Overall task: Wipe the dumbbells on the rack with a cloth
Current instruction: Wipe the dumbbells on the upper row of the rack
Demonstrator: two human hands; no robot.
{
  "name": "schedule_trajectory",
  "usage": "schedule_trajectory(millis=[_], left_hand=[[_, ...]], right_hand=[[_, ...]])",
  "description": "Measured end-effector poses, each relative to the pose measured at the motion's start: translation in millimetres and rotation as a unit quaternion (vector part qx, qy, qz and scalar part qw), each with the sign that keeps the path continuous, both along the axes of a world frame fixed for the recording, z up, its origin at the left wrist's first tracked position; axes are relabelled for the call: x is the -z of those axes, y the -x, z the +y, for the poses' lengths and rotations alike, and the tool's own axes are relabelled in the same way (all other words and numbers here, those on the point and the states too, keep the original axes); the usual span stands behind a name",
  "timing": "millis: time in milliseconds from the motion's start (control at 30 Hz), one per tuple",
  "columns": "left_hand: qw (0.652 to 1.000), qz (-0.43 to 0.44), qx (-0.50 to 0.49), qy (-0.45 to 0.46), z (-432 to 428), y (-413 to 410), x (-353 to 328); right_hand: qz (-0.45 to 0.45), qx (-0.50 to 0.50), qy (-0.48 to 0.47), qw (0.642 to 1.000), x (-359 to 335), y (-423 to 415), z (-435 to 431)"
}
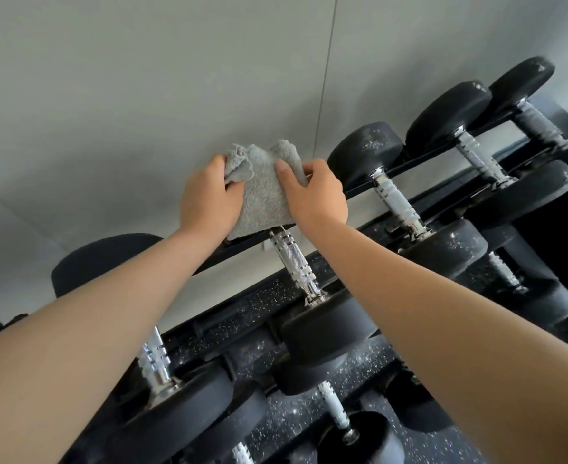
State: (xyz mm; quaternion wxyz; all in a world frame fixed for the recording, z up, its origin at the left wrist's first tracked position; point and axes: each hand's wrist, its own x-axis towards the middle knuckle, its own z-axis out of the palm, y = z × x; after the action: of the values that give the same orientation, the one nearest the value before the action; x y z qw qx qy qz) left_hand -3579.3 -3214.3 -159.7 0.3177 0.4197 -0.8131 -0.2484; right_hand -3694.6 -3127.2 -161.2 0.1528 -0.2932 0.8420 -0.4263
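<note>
A grey fluffy cloth [262, 192] covers the far head of a black dumbbell on the top tier of the rack [369, 190]. That dumbbell's chrome handle [294, 262] and near head [326, 328] show below the cloth. My left hand [207, 199] grips the cloth's left side, fingers curled into its folds. My right hand [314, 194] holds the cloth's right side, thumb pressed flat on it. The head under the cloth is hidden.
Several more black dumbbells [443, 249] with chrome handles lie along the top tier to the right and left. A lower tier holds others [359, 437]. A grey wall [142, 78] stands just behind the rack. Speckled dark flooring [292, 416] shows below.
</note>
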Motion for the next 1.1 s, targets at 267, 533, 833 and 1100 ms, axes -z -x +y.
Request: schedule_trajectory(millis=[267,533,833,1100], left_hand=[[0.997,-0.032,-0.070,0.019,1.8,-0.5,-3.0],[0.907,-0.141,0.158,0.363,0.3,16.0,6.1],[0.858,-0.390,0.226,0.247,-1.9,29.4,-6.3],[0.876,-0.383,0.241,0.170,-9.9,53.2,-19.5]], right_hand=[[-0.189,0.099,-0.103,0.972,47.1,-29.1,23.5],[-0.143,0.048,-0.164,0.975,56.9,-42.9,22.1],[-0.107,0.057,-0.163,0.979,73.1,-37.6,14.1],[-0.113,0.098,-0.136,0.979,58.5,-40.1,18.6]])
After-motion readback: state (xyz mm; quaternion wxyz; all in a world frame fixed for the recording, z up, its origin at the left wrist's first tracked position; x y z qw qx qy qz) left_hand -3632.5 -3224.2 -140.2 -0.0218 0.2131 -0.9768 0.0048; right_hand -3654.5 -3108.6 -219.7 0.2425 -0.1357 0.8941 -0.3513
